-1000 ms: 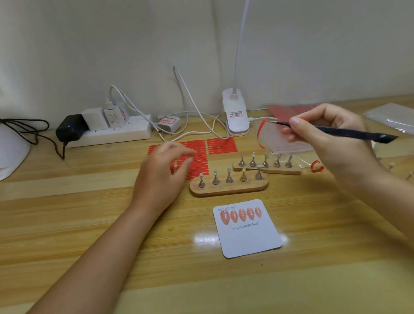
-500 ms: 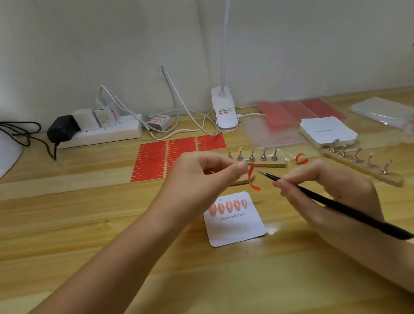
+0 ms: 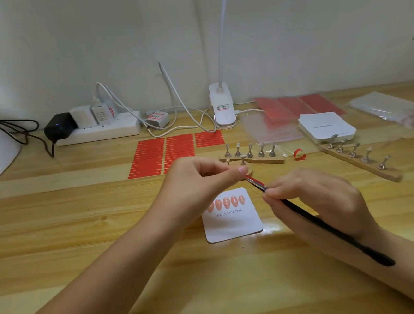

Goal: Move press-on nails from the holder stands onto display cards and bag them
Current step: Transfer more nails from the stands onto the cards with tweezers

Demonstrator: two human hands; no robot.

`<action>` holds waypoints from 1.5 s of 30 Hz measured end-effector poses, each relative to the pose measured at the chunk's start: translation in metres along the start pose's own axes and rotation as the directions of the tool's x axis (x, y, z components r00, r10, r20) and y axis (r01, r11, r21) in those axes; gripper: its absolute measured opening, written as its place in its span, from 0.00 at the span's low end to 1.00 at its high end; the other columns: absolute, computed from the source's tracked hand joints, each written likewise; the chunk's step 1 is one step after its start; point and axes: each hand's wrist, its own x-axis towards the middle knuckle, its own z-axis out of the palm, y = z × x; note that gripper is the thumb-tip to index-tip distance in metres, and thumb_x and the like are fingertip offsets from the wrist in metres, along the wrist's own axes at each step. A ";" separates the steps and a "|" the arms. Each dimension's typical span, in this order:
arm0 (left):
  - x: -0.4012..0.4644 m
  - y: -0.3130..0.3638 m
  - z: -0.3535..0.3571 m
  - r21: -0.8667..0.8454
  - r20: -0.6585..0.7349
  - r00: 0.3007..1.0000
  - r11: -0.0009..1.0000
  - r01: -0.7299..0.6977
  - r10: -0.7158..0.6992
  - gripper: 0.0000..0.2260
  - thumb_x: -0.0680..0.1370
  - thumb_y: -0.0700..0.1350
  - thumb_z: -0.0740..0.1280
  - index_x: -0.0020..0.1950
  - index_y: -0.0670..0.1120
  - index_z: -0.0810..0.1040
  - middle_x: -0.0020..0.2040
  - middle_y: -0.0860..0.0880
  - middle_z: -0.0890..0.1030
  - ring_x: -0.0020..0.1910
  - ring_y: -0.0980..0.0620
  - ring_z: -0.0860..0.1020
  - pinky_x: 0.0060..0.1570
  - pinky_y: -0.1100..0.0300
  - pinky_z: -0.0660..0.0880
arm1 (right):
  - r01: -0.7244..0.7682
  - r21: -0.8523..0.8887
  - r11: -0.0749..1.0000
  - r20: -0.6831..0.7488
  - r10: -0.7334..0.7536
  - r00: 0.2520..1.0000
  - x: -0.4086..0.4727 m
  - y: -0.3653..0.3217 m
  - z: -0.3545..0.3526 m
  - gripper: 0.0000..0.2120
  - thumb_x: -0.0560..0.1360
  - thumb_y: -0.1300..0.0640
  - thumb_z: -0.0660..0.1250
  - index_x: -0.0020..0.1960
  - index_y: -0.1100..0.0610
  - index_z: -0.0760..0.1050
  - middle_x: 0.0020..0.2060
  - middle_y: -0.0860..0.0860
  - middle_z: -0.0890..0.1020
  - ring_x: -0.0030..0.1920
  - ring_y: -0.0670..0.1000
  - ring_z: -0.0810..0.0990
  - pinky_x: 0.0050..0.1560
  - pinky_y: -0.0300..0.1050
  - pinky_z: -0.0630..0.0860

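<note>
Hands meet just above the far edge of the display card [image 3: 233,223], which lies flat on the counter [image 3: 81,218] and already carries five pink press-on nails [image 3: 226,202] in a row. The left hand [image 3: 198,182] pinches one end of a small red adhesive strip [image 3: 254,180] between thumb and forefinger. The right hand [image 3: 317,197] grips a slim black tool [image 3: 332,231], whose tip touches the strip; its long axis runs from far-left at the strip to near-right along the forearm. The strip lies between the two hands, nearer the left fingertips, directly far of the card's nail row. Judged step: peeling or positioning the strip with the tool tip before it goes down on a card. Three holder stands lie farther off: one [image 3: 248,169] mostly hidden behind the left hand, one [image 3: 253,156] just beyond it, one [image 3: 361,163] at right; whether their pegs still carry nails cannot be told. Sheets of red strips [image 3: 151,156], blank cards [image 3: 327,126] and clear bags [image 3: 389,108] lie far.
</note>
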 end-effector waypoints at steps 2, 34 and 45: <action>0.000 -0.002 -0.001 0.001 -0.010 1.000 1.000 0.005 -0.005 0.07 0.68 0.48 0.74 0.33 0.46 0.83 0.38 0.47 0.83 0.36 0.52 0.77 0.28 0.71 0.70 | -0.038 0.049 0.998 -0.013 0.039 0.999 -0.001 -0.004 0.000 0.06 0.72 0.65 0.68 0.37 0.67 0.80 0.35 0.55 0.83 0.35 0.52 0.81 0.36 0.46 0.77; -0.005 -0.017 -0.019 -0.099 -0.131 0.990 0.994 0.043 -0.056 0.05 0.68 0.52 0.73 0.34 0.52 0.84 0.23 0.60 0.74 0.28 0.55 0.65 0.34 0.59 0.67 | -0.734 0.429 0.526 0.191 0.742 0.643 0.010 -0.012 -0.012 0.07 0.64 0.48 0.68 0.37 0.51 0.78 0.34 0.44 0.84 0.38 0.37 0.79 0.41 0.24 0.70; -0.006 -0.019 -0.018 -0.115 -0.129 0.990 0.993 0.039 -0.054 0.05 0.68 0.51 0.73 0.33 0.52 0.83 0.22 0.58 0.72 0.27 0.55 0.64 0.34 0.60 0.66 | -0.727 0.521 0.447 0.232 0.746 0.625 0.010 -0.013 -0.008 0.10 0.64 0.48 0.68 0.44 0.49 0.77 0.35 0.46 0.85 0.36 0.40 0.81 0.39 0.30 0.75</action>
